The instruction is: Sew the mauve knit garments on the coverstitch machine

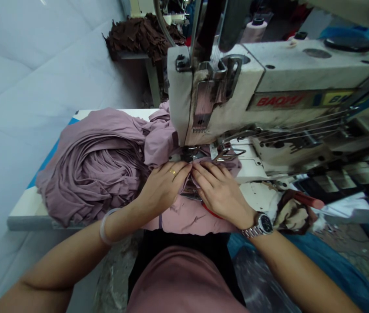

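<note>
In the head view, a pale industrial sewing machine [230, 108] stands in front of me. Just before its presser foot [189, 153], my left hand [166, 182] and my right hand [219, 187] lie side by side, fingertips nearly meeting. Both are closed on mauve fabric [235, 166], part of which passes under the machine head. My thumbs are mostly hidden. To the left, a thick heap of folded mauve fabric [96, 169] reaches toward my left hand. Below the hands is a pink cloth-covered edge [187, 217].
Several threads [315, 121] run along the machine's right side. A brown and tan cloth bundle [293, 211] sits right of my watch. Dark brown fabric pieces [139, 37] lie on a stand behind. A tiled wall [41, 65] borders the left. A thread cone [254, 32] stands behind the machine.
</note>
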`<state>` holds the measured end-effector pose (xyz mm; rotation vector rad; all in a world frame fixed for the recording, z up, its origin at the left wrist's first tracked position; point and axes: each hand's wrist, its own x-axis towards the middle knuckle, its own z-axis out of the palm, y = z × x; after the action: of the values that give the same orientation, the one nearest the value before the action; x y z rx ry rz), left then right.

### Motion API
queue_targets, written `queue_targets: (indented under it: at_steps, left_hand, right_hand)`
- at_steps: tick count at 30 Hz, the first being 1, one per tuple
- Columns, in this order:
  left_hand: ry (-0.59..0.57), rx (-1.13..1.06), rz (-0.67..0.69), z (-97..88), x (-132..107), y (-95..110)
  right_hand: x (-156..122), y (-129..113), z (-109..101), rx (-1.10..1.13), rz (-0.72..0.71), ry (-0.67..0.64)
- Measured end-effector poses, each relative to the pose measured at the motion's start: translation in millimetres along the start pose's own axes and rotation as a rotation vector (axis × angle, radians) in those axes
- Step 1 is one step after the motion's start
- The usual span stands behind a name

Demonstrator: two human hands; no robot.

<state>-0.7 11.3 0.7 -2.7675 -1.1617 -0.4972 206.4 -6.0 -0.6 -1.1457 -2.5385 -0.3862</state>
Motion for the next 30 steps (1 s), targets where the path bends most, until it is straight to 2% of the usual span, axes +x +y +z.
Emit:
queue_targets:
  at_steps: [4, 12, 20, 30]
  left_hand:
    - [-0.023, 0.019, 0.021, -1.7, 1, -1]
    - [0.013, 0.072, 0.015, -3.0, 2, 3]
    - [0.029, 0.104, -0.018, 2.0, 2, 3]
    - [0.01, 0.124, -0.051, -4.2, 2, 9]
  right_hand:
    - [-1, -2, -1, -0.002, 0.007, -0.002]
    - [0, -2, 6, 0.063, 0.082, 0.066]
    - [5, -3, 9, 0.058, 0.098, 0.029]
    - [8, -5, 7, 0.094, 0.111, 0.035]
